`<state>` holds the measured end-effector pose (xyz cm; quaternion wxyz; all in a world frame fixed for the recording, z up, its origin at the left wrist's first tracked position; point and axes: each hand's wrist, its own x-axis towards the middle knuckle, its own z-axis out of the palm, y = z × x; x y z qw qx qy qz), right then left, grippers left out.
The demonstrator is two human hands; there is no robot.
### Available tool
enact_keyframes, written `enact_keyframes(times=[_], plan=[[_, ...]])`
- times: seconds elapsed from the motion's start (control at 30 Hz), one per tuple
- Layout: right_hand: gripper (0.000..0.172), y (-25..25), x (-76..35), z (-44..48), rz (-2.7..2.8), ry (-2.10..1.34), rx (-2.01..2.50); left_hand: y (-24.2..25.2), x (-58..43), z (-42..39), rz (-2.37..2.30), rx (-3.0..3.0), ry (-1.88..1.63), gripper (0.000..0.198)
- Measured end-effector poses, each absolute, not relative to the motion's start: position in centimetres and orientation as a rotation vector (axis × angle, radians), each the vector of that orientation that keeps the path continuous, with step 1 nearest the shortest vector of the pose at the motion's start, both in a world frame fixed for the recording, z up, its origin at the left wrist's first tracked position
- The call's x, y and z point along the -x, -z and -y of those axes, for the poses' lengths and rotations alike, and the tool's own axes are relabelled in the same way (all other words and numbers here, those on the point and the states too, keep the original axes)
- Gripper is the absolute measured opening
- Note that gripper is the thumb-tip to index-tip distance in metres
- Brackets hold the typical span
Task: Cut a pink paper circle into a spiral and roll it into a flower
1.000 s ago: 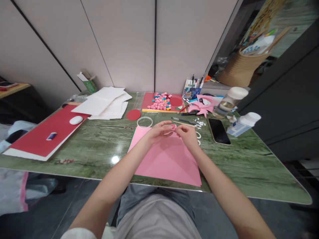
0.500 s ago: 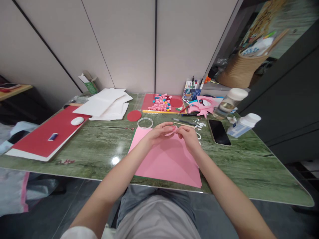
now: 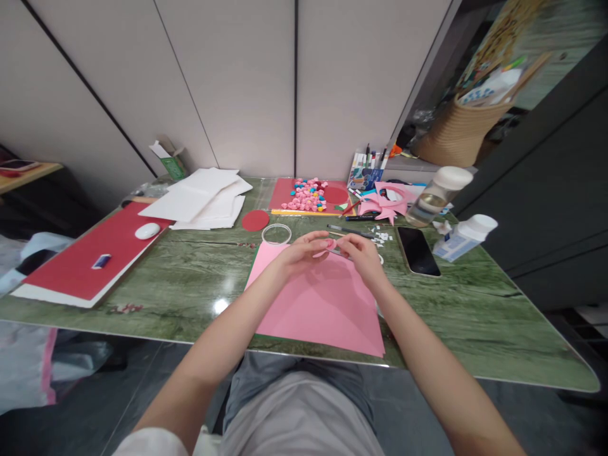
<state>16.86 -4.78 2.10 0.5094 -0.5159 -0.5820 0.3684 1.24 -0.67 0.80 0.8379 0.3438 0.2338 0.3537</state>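
Note:
Above the pink paper sheet (image 3: 323, 304), my two hands are raised close together. My left hand (image 3: 304, 254) pinches a small curled pink paper piece (image 3: 331, 244) between its thumb and fingers. Right beside that piece is my right hand (image 3: 361, 254), its thumb and fingers bent together at the piece's edge; whether it grips the piece is too small to make out. Past my hands lies a heap of small crumpled pink, blue and yellow paper pieces (image 3: 308, 197) on a red sheet (image 3: 280, 190). A roll of clear tape (image 3: 276, 234) rests by the pink sheet's far left corner.
White sheets (image 3: 199, 196) and a red board (image 3: 85, 259) with a mouse (image 3: 147, 231) lie left. A phone (image 3: 418, 251), a clear bottle (image 3: 434, 201), a white bottle (image 3: 465, 239) and pink paper scraps (image 3: 387, 201) are right. Pens (image 3: 351, 231) lie beyond my hands.
My right hand has shifted slightly right, and its fingers have moved a little off the pink paper piece. My left hand stays nearly in place, still pinching it.

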Motion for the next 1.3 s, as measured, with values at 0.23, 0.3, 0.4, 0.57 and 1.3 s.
enact_keyframes(times=[0.23,0.3,0.4,0.57,1.3], plan=[[0.015,-1.9,-17.0,4.7,1.449,-0.770,1.302,-0.7,-1.2,0.7,-0.521,-0.730,-0.717,0.035],[0.014,-1.8,-17.1,4.6,1.428,-0.812,1.304,-0.7,-1.3,0.6,-0.521,-0.730,-0.714,0.034],[0.014,-1.5,-17.1,4.5,1.361,-0.942,1.274,-0.6,-1.4,0.6,-0.497,-0.750,-0.715,0.033],[0.015,-0.8,-16.8,4.3,1.134,-1.255,1.158,-0.6,-1.5,0.6,-0.423,-0.787,-0.741,0.033],[0.009,-1.4,-15.6,4.6,0.716,-1.621,1.136,-0.1,-1.9,0.6,-0.432,-0.775,-0.828,0.036]])
